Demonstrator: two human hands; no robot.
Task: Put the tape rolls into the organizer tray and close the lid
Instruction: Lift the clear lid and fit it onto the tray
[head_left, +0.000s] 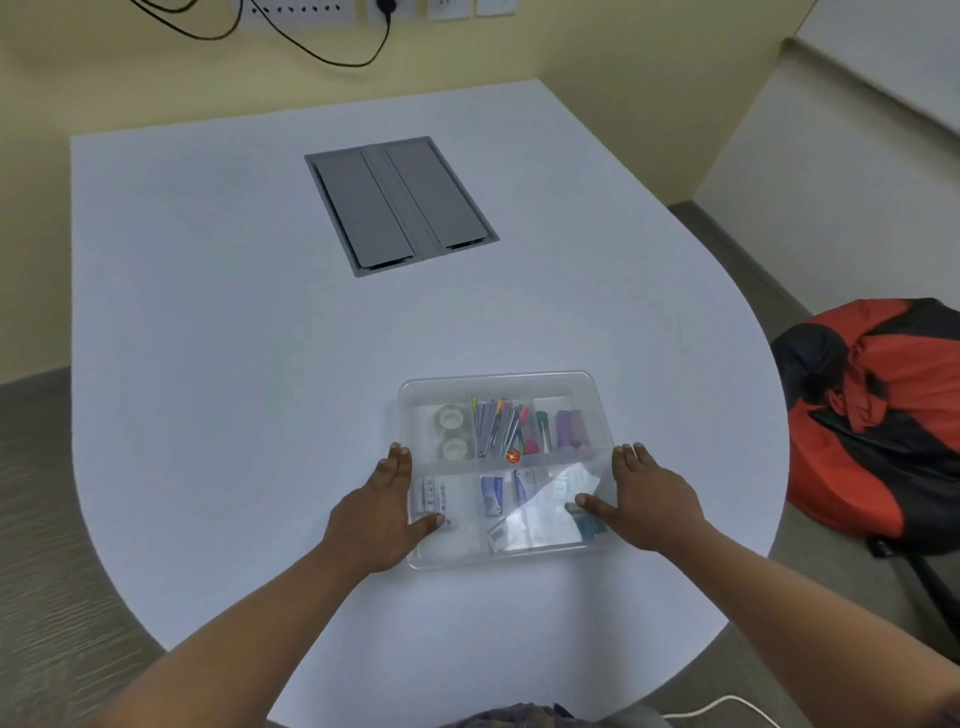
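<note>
Lid lies on organizer tray, between both hands; left hand and right hand flat, fingers spread, gripping nothing.

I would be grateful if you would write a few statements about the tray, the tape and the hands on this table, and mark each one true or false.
1. Two tape rolls lie in the far-left compartment of the organizer tray. True.
2. The clear lid lies apart from the tray on the table. False: it sits on top of the tray.
3. The left hand and right hand rest at opposite sides of the tray. True.
4. The right hand holds a tape roll. False: it lies flat at the lid's edge, holding nothing else.
5. The grey panel set into the table lies between the hands and the tray. False: it lies beyond the tray.
</note>
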